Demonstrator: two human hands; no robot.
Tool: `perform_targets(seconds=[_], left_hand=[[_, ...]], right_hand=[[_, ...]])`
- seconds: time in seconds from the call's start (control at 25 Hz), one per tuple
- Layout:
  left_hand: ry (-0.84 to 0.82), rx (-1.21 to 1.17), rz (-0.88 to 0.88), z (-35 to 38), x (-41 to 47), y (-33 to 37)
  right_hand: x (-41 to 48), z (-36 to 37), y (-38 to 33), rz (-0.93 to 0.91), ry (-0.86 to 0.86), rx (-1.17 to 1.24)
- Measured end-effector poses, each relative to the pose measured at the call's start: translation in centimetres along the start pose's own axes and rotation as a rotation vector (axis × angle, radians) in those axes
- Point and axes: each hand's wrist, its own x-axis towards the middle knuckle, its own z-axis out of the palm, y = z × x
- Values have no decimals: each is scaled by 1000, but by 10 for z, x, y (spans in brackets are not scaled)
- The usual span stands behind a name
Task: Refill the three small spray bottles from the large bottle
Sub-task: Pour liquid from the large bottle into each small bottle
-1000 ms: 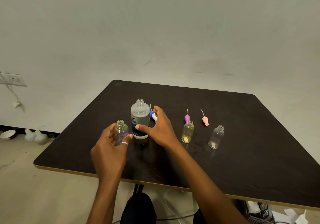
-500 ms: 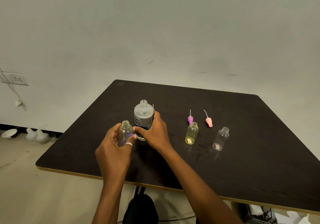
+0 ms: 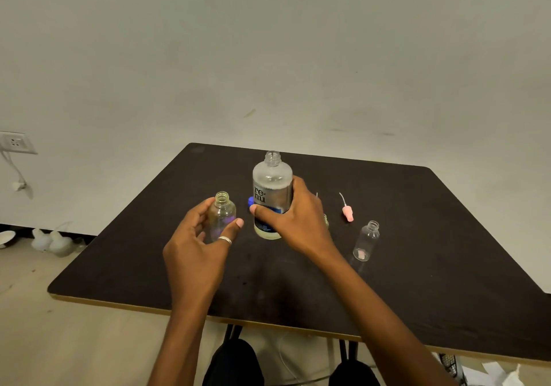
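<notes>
At the bottom centre of the frame, dark-clad knees showed under the front edge of the dark surface (image 3: 417,281). Just above, left of centre, the left hand (image 3: 196,245), wearing a pale ring, curled round a small clear bottle (image 3: 222,215). That bottle was upright and uncapped and looked empty but for a faint purple tint low down.

At centre the right hand (image 3: 298,221) grasped the large bottle (image 3: 272,189) around its lower half. Its neck was open and clear liquid reached about to its shoulder. Its label read "re-nu". Whether its base touched the surface could not be told.

Right of centre a second small bottle (image 3: 366,241) stood alone, uncapped, with a pinkish patch near its base. A yellowish sliver of the third small bottle (image 3: 326,220) peeked past the right hand. Farther back lay a pink spray top (image 3: 347,212) with a thin tube, and a blue cap (image 3: 251,201) showed between the two held bottles. At far left was a wall socket (image 3: 15,142).
</notes>
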Motion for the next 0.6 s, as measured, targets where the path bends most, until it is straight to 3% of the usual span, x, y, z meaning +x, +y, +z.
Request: perform_targets(seconds=[0.32,0.6], left_hand=[[-186,-1,125,28,16,66],[-307,24,190,43,16,94]], right_hand=[[-15,-118,-35,-97,56,-365],[-34,-155,-45,-129,92,-560]])
